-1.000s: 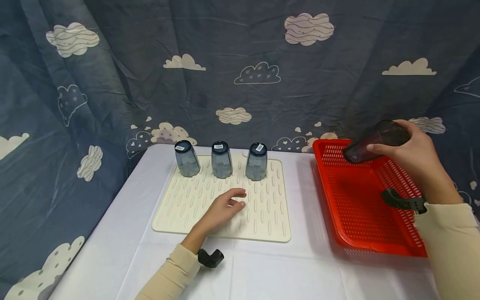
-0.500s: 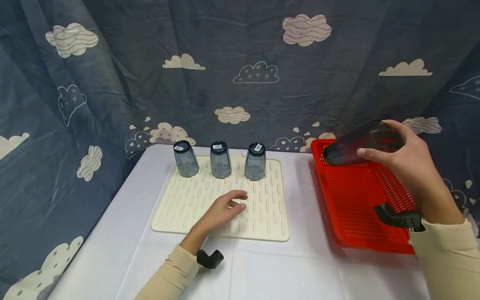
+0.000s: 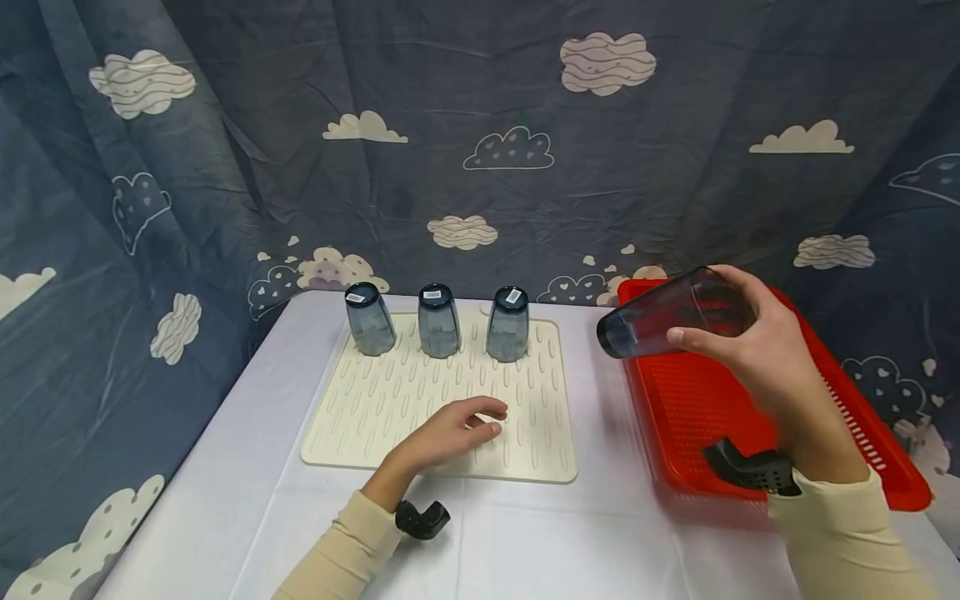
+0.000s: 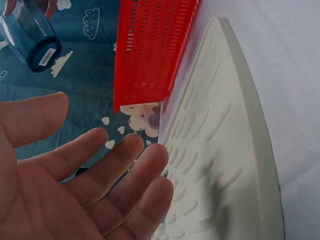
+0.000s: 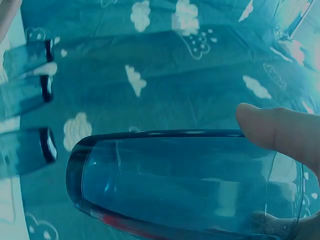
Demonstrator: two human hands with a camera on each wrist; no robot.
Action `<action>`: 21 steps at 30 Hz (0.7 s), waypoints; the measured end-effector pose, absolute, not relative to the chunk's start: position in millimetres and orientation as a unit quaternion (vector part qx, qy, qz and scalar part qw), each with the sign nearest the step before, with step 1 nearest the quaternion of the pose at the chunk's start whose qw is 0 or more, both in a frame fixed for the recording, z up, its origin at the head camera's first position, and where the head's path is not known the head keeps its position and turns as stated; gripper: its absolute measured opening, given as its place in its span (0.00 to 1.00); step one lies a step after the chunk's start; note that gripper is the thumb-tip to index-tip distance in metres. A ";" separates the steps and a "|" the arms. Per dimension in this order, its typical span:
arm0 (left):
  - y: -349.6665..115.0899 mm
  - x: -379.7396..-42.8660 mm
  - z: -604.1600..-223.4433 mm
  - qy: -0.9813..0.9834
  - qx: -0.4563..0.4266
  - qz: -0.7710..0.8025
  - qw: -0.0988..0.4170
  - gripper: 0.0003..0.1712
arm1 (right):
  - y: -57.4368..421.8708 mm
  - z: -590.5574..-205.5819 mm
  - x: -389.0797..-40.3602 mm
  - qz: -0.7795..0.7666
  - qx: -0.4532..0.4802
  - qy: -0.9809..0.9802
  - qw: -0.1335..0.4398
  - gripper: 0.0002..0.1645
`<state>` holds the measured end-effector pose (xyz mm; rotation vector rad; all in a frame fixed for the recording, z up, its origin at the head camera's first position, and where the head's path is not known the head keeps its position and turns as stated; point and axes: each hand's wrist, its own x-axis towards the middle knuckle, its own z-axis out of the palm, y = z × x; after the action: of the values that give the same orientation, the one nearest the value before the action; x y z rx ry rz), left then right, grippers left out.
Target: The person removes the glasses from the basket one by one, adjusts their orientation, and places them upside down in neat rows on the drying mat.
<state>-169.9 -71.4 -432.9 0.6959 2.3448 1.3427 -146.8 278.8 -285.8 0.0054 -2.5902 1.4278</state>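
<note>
In the head view, my right hand (image 3: 757,342) grips a smoky blue drinking glass (image 3: 660,318) near its open end. The glass lies tilted in the air, its thick base pointing left, over the left rim of the red basket. My thumb (image 5: 277,127) lies along its side in the right wrist view. My left hand (image 3: 453,433) hovers over the cream drying mat (image 3: 352,429), fingers loosely bent and holding nothing. Three matching glasses stand upside down in a row along the mat's back: a left one (image 3: 371,321), a middle one (image 3: 438,322) and a right one (image 3: 508,325).
A red plastic basket (image 3: 675,467) with perforated walls stands right of the mat on a white-covered table (image 3: 540,542). Dark blue cloth (image 3: 450,83) with cloud prints hangs behind and at both sides. White table surface runs between mat and basket.
My right hand has carried the glass leftward from above the basket to beyond its left rim, tipping the base lower. My left hand has shifted slightly down over the mat.
</note>
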 end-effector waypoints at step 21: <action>-76.9 -167.4 -424.5 0.817 0.233 0.507 0.146 0.23 | 208.9 -319.5 -144.3 0.518 0.044 -0.853 0.030 0.53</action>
<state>-167.4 -76.9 -424.5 0.6715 2.3535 1.4593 -144.3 208.9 -319.5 0.1348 -2.6309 1.5981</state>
